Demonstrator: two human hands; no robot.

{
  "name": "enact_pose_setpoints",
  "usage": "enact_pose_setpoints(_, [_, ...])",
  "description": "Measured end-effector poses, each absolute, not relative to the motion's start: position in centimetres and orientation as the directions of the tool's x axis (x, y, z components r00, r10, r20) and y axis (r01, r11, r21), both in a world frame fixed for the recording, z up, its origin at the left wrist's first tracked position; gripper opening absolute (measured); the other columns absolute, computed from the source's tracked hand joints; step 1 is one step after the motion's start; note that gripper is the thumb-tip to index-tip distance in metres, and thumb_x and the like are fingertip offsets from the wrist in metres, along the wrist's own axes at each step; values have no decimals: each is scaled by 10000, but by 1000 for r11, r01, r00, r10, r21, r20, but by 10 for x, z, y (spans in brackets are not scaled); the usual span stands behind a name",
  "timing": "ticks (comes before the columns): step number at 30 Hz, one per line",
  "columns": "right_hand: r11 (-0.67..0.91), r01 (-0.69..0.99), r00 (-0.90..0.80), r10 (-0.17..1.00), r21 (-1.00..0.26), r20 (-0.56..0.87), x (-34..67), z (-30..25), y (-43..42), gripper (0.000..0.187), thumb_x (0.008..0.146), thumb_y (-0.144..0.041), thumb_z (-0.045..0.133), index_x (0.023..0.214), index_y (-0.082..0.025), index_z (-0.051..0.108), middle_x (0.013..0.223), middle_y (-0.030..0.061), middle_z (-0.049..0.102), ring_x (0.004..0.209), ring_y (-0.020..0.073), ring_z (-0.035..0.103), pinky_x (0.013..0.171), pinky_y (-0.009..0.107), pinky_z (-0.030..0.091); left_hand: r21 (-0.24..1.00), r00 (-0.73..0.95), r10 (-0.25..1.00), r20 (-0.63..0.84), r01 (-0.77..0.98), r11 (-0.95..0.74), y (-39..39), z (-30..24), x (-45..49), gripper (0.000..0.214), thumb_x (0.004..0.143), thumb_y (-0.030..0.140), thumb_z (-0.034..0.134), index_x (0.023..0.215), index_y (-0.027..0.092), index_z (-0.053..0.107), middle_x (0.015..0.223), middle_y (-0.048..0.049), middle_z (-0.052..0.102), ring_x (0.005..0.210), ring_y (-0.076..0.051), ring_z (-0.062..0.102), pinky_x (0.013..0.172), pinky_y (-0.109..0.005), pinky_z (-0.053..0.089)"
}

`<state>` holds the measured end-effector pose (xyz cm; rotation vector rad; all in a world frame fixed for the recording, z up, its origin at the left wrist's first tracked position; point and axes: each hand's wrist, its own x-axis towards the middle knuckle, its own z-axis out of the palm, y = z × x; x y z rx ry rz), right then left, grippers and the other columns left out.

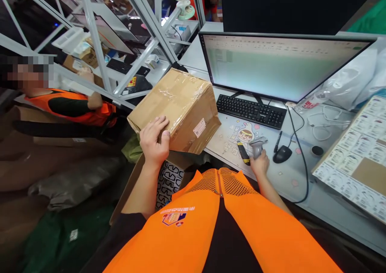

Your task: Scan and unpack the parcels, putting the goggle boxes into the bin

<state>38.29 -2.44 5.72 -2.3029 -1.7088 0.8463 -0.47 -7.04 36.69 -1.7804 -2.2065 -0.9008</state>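
Note:
A brown cardboard box (177, 100), sealed with clear tape, sits slanted at the left end of the desk and overhangs its front edge. My left hand (155, 140) lies on the box's near edge, fingers stretched over the top and thumb apart. On the box's right side is a small white label (199, 127). My right hand (259, 163) is wrapped round the handle of a grey barcode scanner (257, 144), its head pointing right over the desk mat. Just left of the scanner lies a yellow-and-black utility knife (243, 152).
A monitor (283, 64) stands behind a black keyboard (251, 111). Beside the scanner are a mouse (282, 154), a pen and a cable. Sheets of labels (350, 156) lie at the right. Below is an open carton (128, 188). A co-worker (69, 104) is at the left, beyond metal frames.

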Motion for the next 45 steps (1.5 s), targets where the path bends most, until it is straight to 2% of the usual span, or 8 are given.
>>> enact_pose_setpoints(4, [-404,805,227,887,-434,-403,379,70,6,881,865,-276,610,1655,33,373,1420,327,650,1319,439,642,1100,493,511,359,-263,827,496,930,81,-72,365,-6,395,1047,412,526,1285,247,795,1411,-97,782,1428,-302,664,1252,-492,425])
enact_pose_setpoints(7, [-478,699,211,848,-531,-487,380,90,18,693,837,-316,622,1471,-37,609,1215,246,755,1129,391,727,963,459,583,353,-262,826,498,932,83,-72,365,-6,394,1048,417,524,1273,246,799,1402,-93,787,1419,-293,674,1244,-483,436])
enact_pose_setpoints(11, [-434,462,-219,789,-774,-574,369,137,13,410,824,-438,672,1090,-140,764,712,55,712,653,261,687,669,375,593,356,-265,823,503,931,82,-72,366,-6,398,1048,429,527,1265,244,804,1399,-93,790,1411,-287,682,1240,-479,442])
enact_pose_setpoints(14, [-216,301,-516,782,-929,-349,342,176,4,443,796,-466,768,1120,-166,801,885,81,804,826,277,760,816,396,637,361,-268,823,501,929,83,-72,366,-7,402,1049,438,525,1265,248,805,1404,-90,788,1411,-287,681,1243,-484,439])
enact_pose_setpoints(17, [-31,225,-626,761,-974,-169,309,199,0,480,797,-426,782,1206,-178,811,1164,101,832,1101,327,771,1021,455,614,365,-267,825,499,928,79,-71,364,-9,398,1050,435,525,1266,253,805,1403,-86,788,1413,-286,678,1244,-485,438])
enact_pose_setpoints(32, [39,330,-566,808,-943,-164,294,202,-4,415,856,-373,721,1219,-189,807,1149,87,839,1081,325,774,998,438,600,358,-276,831,483,928,101,-71,368,-16,401,1053,449,517,1260,257,803,1398,-99,789,1411,-295,682,1252,-498,444])
enact_pose_setpoints(39, [-40,363,-468,856,-931,-219,309,190,-9,395,860,-454,723,1124,-173,812,1063,105,833,1008,322,757,953,422,596,405,-253,910,329,908,106,-72,385,-59,601,950,611,741,1423,239,724,1533,-128,704,1483,-328,623,1295,-505,445])
enact_pose_setpoints(45, [-33,360,-455,866,-932,-206,310,186,-10,433,875,-499,718,1142,-170,807,1044,108,830,986,318,762,931,424,595,436,-271,903,332,894,107,-73,385,-74,545,981,512,754,1447,234,718,1536,-121,704,1477,-304,635,1316,-485,446])
